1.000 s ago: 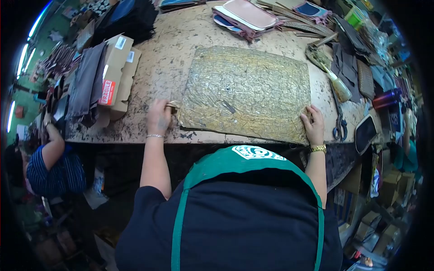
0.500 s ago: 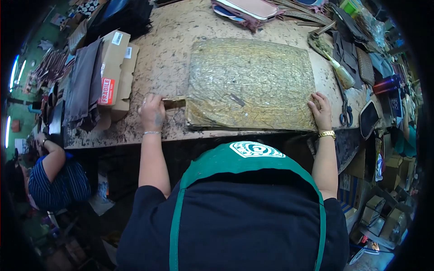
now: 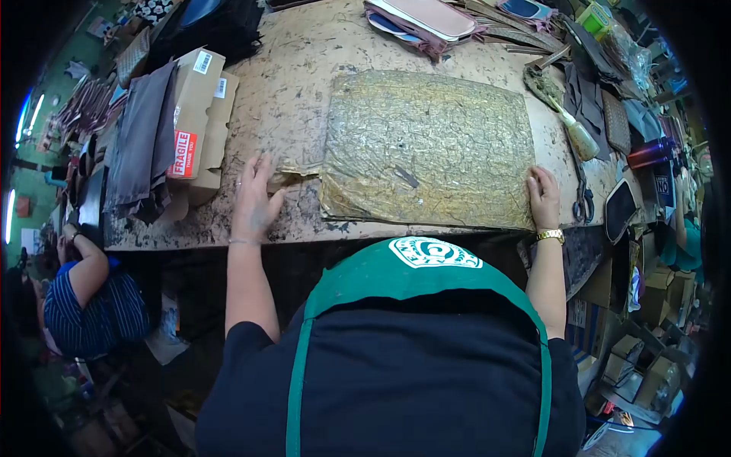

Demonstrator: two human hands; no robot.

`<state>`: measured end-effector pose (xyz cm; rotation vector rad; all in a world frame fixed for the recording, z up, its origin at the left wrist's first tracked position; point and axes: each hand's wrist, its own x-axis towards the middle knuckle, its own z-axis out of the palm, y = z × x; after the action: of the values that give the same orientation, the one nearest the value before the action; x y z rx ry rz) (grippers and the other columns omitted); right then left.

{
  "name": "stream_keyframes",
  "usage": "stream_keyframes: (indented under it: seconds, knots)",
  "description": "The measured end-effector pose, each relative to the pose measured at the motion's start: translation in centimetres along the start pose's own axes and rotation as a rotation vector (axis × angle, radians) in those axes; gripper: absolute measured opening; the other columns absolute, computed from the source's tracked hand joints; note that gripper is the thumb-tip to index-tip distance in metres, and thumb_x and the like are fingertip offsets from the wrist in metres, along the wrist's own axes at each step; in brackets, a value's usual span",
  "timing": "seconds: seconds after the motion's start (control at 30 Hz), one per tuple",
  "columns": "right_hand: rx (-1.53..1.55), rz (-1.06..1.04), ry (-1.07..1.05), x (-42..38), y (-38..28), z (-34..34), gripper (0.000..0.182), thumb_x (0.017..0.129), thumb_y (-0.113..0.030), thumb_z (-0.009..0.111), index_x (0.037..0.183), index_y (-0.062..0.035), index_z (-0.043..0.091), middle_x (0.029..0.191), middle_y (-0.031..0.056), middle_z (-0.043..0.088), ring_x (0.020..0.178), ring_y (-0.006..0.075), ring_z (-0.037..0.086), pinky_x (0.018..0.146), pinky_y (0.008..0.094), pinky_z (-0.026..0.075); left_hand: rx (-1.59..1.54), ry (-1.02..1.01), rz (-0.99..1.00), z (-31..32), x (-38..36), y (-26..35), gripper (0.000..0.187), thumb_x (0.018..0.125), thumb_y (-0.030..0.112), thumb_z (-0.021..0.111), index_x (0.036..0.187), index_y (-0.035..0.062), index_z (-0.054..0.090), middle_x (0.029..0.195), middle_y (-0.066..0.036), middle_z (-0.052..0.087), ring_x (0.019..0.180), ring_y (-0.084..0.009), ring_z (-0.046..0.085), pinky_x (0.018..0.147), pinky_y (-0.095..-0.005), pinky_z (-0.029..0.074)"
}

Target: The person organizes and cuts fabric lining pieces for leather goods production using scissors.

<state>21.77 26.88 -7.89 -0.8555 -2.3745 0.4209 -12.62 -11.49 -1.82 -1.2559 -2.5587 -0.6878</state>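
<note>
A large board with a crinkled, yellowish-brown surface (image 3: 430,145) lies flat on the worktable (image 3: 293,84), close to its front edge. A torn flap (image 3: 298,172) sticks out from its left side. My left hand (image 3: 256,199) is just left of that flap, fingers apart and holding nothing, over the tabletop. At the board's right edge, my right hand (image 3: 544,199) rests with its fingertips against the front right corner, fingers bent. A small dark strip (image 3: 406,177) lies on the board's surface.
Left are cardboard boxes (image 3: 199,114) and dark fabric pieces (image 3: 142,137). Right are scissors (image 3: 583,204), a glue-like bottle (image 3: 580,139) and a dark pad (image 3: 620,209). Stacked pieces (image 3: 422,19) lie at the back. A person in a striped shirt (image 3: 99,308) is far left.
My left hand has let go of the flap, moved slightly left and spread its fingers. The board appears slightly further right and lower in view. My right hand stays at its edge.
</note>
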Motion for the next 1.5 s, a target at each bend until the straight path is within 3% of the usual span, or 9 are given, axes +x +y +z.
stream_keyframes:
  seconds: [0.17,0.23,0.4,0.63,0.8,0.93,1.1,1.2,1.5]
  knots:
    - [0.019,0.049,0.011,0.2,-0.6,-0.1,0.024,0.082,-0.013,0.054,0.102,-0.0008,0.054,0.098,0.0136,0.057,0.091,0.0273,0.053,0.082,0.0337,0.041,-0.449,-0.285,-0.575,3.5,-0.9,5.8,0.042,0.073,0.012,0.064,0.108,-0.0014,0.046,0.084,-0.011,0.055,0.079,-0.0236,0.057,0.069,-0.0318,0.046]
    - [-0.011,0.021,0.022,0.3,-0.8,0.0,0.023,0.082,-0.012,0.054,0.102,-0.0006,0.054,0.098,0.0136,0.057,0.091,0.0273,0.053,0.081,0.0333,0.042,-0.508,-0.072,-0.283,5.1,-1.2,6.4,0.035,0.076,0.009,0.064,0.104,-0.0002,0.046,0.072,-0.004,0.054,0.065,-0.0090,0.053,0.058,-0.0223,0.044]
    - [0.017,0.005,0.054,0.2,-0.4,0.2,0.022,0.081,-0.012,0.056,0.100,-0.0007,0.056,0.100,0.0142,0.057,0.094,0.0280,0.053,0.082,0.0348,0.041,-1.257,0.142,-0.824,6.3,-4.0,5.8,0.017,0.074,-0.001,0.065,0.080,0.0038,0.050,0.069,0.000,0.054,0.057,-0.0054,0.049,0.054,-0.0163,0.041]
    - [-0.035,-0.022,0.038,0.3,-0.2,0.2,0.022,0.081,-0.014,0.056,0.099,-0.0012,0.057,0.102,0.0152,0.056,0.095,0.0295,0.052,0.085,0.0347,0.040,-0.769,-0.008,-0.737,4.1,-5.4,6.1,0.016,0.074,0.003,0.065,0.082,0.0001,0.052,0.069,-0.002,0.056,0.059,-0.0065,0.051,0.057,-0.0183,0.043]
    - [-0.459,0.007,-0.093,2.6,-4.4,0.3,0.033,0.075,-0.004,0.053,0.107,-0.0048,0.054,0.118,0.0146,0.048,0.107,0.0307,0.045,0.090,0.0408,0.037,-1.032,0.157,-0.765,4.9,-5.2,6.7,0.015,0.077,0.002,0.062,0.089,-0.0031,0.055,0.074,-0.001,0.056,0.064,-0.0054,0.052,0.059,-0.0184,0.044]
    - [-0.003,-0.675,-0.358,8.6,-18.2,4.6,0.046,0.072,0.005,0.046,0.115,-0.0108,0.048,0.121,0.0125,0.045,0.112,0.0312,0.041,0.094,0.0397,0.035,-0.903,0.039,-0.713,3.0,-3.7,7.7,0.012,0.077,0.004,0.061,0.087,-0.0019,0.056,0.076,-0.004,0.057,0.065,-0.0086,0.054,0.061,-0.0205,0.045]
    - [0.241,-1.124,-0.448,11.3,-28.9,13.8,0.028,0.084,-0.025,0.049,0.110,-0.0151,0.053,0.119,0.0045,0.048,0.117,0.0267,0.037,0.092,0.0431,0.034,-0.125,0.083,-0.190,2.5,-2.9,8.5,0.006,0.077,0.001,0.056,0.082,-0.0007,0.054,0.069,-0.011,0.056,0.062,-0.0175,0.056,0.058,-0.0278,0.044]
    - [-0.016,-1.084,-0.993,12.1,-30.0,15.2,0.028,0.082,-0.039,0.049,0.091,-0.0142,0.059,0.099,0.0056,0.053,0.107,0.0241,0.042,0.091,0.0446,0.032,-0.240,0.102,-0.366,2.1,-3.3,9.0,0.007,0.075,0.001,0.056,0.081,0.0008,0.052,0.068,-0.012,0.054,0.062,-0.0237,0.054,0.057,-0.0327,0.043]
    - [0.195,-1.217,-0.652,13.5,-28.1,14.1,0.029,0.078,-0.046,0.053,0.081,-0.0174,0.059,0.086,-0.0006,0.053,0.097,0.0200,0.045,0.083,0.0439,0.032,-0.751,0.155,-0.791,3.0,-4.6,8.1,0.010,0.079,0.004,0.057,0.088,0.0017,0.054,0.067,0.001,0.051,0.060,-0.0062,0.046,0.056,-0.0197,0.040]
